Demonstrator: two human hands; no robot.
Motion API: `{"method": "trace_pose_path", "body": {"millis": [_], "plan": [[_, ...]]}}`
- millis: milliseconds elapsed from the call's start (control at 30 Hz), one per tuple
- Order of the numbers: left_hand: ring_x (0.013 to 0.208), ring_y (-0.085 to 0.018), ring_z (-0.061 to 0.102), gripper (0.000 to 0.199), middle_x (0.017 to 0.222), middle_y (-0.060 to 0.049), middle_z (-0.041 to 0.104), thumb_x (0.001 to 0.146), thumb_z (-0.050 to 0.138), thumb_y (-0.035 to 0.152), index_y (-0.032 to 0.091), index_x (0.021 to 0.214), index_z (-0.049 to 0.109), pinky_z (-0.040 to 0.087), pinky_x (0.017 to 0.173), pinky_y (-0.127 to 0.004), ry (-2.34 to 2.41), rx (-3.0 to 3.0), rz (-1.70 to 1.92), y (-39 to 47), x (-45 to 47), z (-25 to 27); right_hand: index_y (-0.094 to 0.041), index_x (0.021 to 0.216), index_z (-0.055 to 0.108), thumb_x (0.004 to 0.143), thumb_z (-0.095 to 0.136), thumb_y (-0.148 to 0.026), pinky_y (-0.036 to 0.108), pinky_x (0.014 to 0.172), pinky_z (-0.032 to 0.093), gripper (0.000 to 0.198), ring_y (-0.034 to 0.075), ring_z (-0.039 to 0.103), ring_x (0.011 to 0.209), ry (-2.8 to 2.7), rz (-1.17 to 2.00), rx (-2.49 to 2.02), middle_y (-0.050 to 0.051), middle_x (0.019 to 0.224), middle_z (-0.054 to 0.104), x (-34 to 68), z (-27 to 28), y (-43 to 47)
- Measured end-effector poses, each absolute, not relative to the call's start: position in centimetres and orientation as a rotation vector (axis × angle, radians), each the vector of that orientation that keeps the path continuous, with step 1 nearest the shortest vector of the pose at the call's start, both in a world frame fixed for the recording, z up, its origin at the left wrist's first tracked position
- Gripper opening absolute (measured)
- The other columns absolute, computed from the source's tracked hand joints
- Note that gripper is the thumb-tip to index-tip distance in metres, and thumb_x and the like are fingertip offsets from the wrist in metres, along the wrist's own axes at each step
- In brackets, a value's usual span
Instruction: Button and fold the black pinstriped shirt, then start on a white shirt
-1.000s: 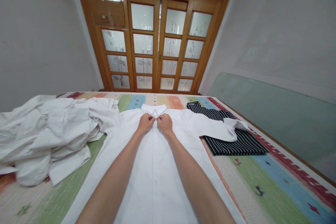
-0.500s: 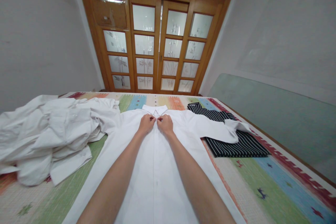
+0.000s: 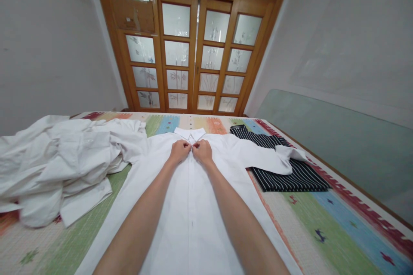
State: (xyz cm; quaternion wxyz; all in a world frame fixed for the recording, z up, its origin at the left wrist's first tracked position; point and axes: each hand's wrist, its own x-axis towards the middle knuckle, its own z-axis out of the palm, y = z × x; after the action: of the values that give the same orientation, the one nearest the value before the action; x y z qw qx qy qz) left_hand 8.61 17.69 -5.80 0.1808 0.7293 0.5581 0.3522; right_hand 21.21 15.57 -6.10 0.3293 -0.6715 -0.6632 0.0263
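A white button-up shirt (image 3: 171, 232) lies spread front side up before me, its collar (image 3: 183, 132) at the far end. My left hand (image 3: 180, 151) pinches the front placket just below the collar. Right beside it, my right hand (image 3: 202, 151) is closed on the other side of the same placket. The fingertips of both hands nearly meet, and whatever button is between them is too small to make out. One sleeve (image 3: 267, 159) stretches to the right, over a folded black-and-white striped garment (image 3: 293, 178).
To the left lies a rumpled heap of white clothes (image 3: 77, 159). Everything rests on a multicoloured patterned cover (image 3: 309, 210). A pale green board (image 3: 338, 124) borders the right side. Wooden doors with glass panes (image 3: 193, 56) stand beyond the far edge.
My hands stay at the placket below the collar with only tiny finger movement. The view has shifted very slightly; the shirt lies as before.
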Motion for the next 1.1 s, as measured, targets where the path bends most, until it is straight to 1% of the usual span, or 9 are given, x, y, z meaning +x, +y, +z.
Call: {"method": "trace_pose_path", "body": {"millis": [267,400,567,933,1100], "plan": [[0.068,-0.016,0.063,0.020,0.066,-0.002,0.072,0.074,0.058,0.023,0.015,0.066,0.075,0.042,0.066,-0.024,1.541,2.030,0.934,17.64,8.28,-5.42,-0.018,0.080,0.077,0.082,0.056,-0.021,0.025,0.077,0.040,0.021,0.019,0.061,0.087,-1.669,0.133,-1.825,0.008,0.088,0.073,21.30,-5.81,15.82],[0.070,-0.017,0.064,0.021,0.068,-0.003,0.073,0.075,0.059,0.024,0.015,0.067,0.075,0.041,0.065,-0.024,1.539,2.026,0.934,17.60,8.31,-5.38,-0.018,0.082,0.077,0.083,0.057,-0.024,0.025,0.076,0.039,0.022,0.019,0.062,0.088,-1.675,0.139,-1.841,0.008,0.090,0.074,21.34,-5.68,15.83],[0.071,-0.017,0.064,0.020,0.069,-0.003,0.074,0.074,0.056,0.021,0.016,0.068,0.075,0.042,0.066,-0.024,1.558,2.022,0.954,17.57,8.42,-5.46,-0.018,0.083,0.077,0.083,0.058,-0.027,0.025,0.074,0.039,0.021,0.019,0.063,0.086,-1.680,0.147,-1.848,0.008,0.089,0.074,21.36,-5.67,15.81],[0.073,-0.018,0.066,0.018,0.072,-0.003,0.075,0.073,0.059,0.020,0.017,0.070,0.076,0.043,0.068,-0.024,1.585,1.999,0.944,17.50,8.48,-5.34,-0.020,0.079,0.077,0.080,0.059,-0.025,0.024,0.072,0.038,0.019,0.017,0.064,0.085,-1.647,0.222,-1.849,0.005,0.087,0.075,21.37,-5.39,15.84],[0.078,-0.020,0.067,0.018,0.076,-0.005,0.076,0.073,0.059,0.022,0.018,0.069,0.076,0.042,0.072,-0.027,1.661,1.986,0.942,17.17,8.71,-5.08,-0.021,0.077,0.077,0.079,0.059,-0.026,0.025,0.071,0.037,0.019,0.017,0.065,0.085,-1.624,0.273,-1.872,0.004,0.085,0.076,21.32,-5.11,15.82]]}}
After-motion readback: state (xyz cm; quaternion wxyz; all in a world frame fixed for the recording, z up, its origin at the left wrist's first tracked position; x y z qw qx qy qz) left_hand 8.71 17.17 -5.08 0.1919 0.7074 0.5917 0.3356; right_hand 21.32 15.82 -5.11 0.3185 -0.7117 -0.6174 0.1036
